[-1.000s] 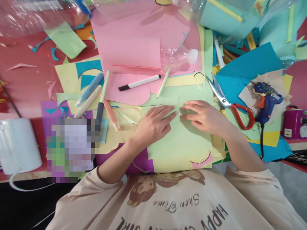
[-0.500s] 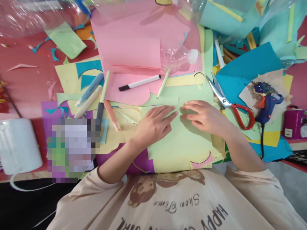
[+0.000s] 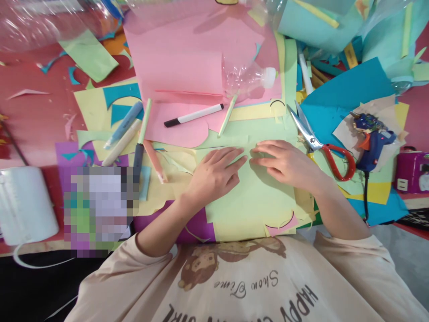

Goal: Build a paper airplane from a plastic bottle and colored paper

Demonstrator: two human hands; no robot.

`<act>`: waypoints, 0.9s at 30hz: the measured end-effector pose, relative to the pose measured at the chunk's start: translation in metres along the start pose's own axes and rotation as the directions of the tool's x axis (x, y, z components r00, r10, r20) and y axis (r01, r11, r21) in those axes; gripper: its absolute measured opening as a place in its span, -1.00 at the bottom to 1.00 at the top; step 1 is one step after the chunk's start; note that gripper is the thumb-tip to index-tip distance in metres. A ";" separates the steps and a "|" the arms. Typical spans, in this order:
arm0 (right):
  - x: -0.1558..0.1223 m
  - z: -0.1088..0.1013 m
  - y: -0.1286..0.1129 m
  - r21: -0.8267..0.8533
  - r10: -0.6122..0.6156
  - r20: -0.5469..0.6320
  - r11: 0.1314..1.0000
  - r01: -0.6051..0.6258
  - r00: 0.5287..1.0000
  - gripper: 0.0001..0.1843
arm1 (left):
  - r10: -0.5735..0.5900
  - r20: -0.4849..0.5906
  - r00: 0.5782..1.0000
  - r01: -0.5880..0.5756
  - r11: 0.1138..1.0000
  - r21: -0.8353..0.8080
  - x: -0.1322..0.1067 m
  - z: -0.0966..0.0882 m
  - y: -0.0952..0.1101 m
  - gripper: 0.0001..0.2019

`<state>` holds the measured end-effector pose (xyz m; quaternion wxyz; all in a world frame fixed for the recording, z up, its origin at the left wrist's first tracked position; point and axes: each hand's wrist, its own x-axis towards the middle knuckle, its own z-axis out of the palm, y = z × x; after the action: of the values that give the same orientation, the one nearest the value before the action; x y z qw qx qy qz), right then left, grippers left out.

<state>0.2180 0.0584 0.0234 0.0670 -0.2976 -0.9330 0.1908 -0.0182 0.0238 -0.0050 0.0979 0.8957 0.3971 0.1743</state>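
Both hands rest on a light green paper sheet (image 3: 254, 201) in front of me. My left hand (image 3: 214, 172) lies flat on it, fingers stretched out toward the right. My right hand (image 3: 284, 163) lies opposite, fingers slightly curled and pressing the paper's folded upper edge. The fingertips of the two hands nearly meet at the middle of that edge. Neither hand holds a tool.
Red-handled scissors (image 3: 321, 143) lie just right of my right hand, a blue glue gun (image 3: 372, 141) beyond them. A black-capped marker (image 3: 194, 115) and a crushed clear bottle (image 3: 248, 78) lie on pink paper (image 3: 187, 67). Pens (image 3: 127, 129) lie left. A white roll (image 3: 25, 203) stands far left.
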 end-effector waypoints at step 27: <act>0.000 0.000 -0.003 0.009 0.048 0.029 0.999 -0.048 0.998 -0.66 | -0.101 0.137 0.985 0.082 0.987 0.140 0.010 -0.008 0.027 -0.58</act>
<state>0.2171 0.0563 0.0246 0.0503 -0.3168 -0.9256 0.2010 0.0030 0.0132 0.0136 0.0737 0.8913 0.4407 0.0774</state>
